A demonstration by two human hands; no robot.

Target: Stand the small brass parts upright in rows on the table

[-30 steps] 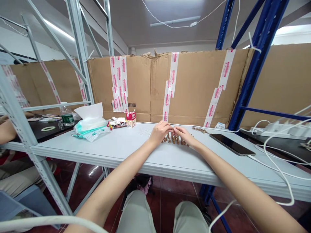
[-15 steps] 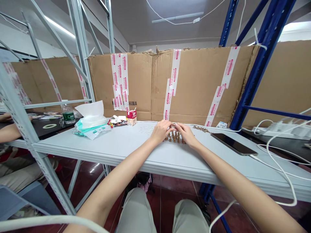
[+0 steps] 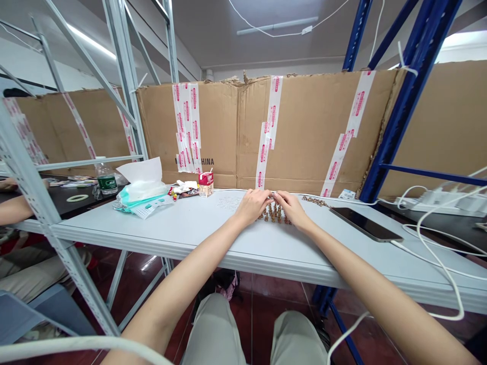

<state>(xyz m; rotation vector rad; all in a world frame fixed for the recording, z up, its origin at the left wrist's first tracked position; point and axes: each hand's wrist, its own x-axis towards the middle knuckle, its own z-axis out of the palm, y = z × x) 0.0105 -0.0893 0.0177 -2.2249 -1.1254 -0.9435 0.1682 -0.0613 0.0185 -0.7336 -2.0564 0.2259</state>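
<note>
My left hand (image 3: 251, 205) and my right hand (image 3: 289, 207) meet at the fingertips over the grey-white table (image 3: 205, 223). Both are pinched together around something too small to make out. Beneath and between them stand several small brown-gold pieces (image 3: 273, 215) in rows, partly hidden by the hands. A loose pile of similar small pieces (image 3: 315, 201) lies to the right of my right hand. Many tiny clear bits (image 3: 227, 203) are scattered to the left of my left hand.
A black phone (image 3: 365, 224) with a white cable lies on the right. Back left are a tissue pack (image 3: 142, 187), wrappers (image 3: 184, 188) and a red drink carton (image 3: 206, 183). Cardboard (image 3: 304, 137) walls the back. Another person's arm (image 3: 17, 209) shows at far left.
Both hands stay nearly in place, with only a slight shift of the fingers. The other person's arm at far left has moved a little.
</note>
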